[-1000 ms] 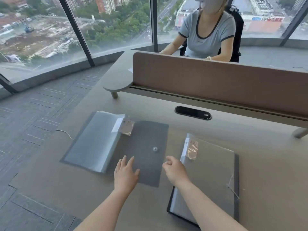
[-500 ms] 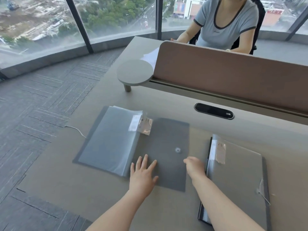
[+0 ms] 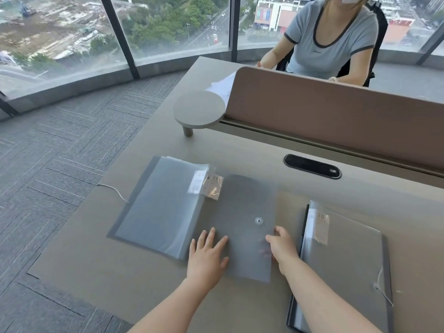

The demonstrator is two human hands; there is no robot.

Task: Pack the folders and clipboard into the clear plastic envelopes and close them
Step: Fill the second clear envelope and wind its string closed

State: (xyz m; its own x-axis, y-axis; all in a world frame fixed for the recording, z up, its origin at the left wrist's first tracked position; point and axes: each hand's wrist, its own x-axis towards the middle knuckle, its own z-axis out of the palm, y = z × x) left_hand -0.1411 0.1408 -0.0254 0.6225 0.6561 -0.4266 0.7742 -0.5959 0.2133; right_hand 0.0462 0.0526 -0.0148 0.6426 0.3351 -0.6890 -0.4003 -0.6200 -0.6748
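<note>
- Head view: grey surface (image 3: 149, 280), two translucent plastic envelopes on it.
- Left envelope (image 3: 245, 236): lies flat at centre, flap open toward the right, round snap button (image 3: 258, 221) visible on the flap.
- Folder (image 3: 161, 207) sits inside the left part of that envelope; its label corner (image 3: 212, 187) with "20" sticks out at the top edge of the pocket.
- Left hand (image 3: 207, 255): flat, palm down, fingers spread wide, pressing on the envelope right at the folder's near right corner. Nothing held.
- Right hand (image 3: 281, 246): at the near right edge of the open flap, fingers curled around the flap edge, some visible through the plastic beneath it. Looks like a pinch on the flap.
- Right envelope (image 3: 348, 267): just beside the right forearm, lying flat, contents inside with a "20" label at the top left; black-edged item under or within it, cannot tell which. String tie (image 3: 382, 289) near its right edge.
- Loose white string (image 3: 113, 189) on the surface left of the left envelope.
- Behind: desk divider panel (image 3: 336, 121), black cable grommet (image 3: 312, 166), another person seated opposite (image 3: 329, 37).
</note>
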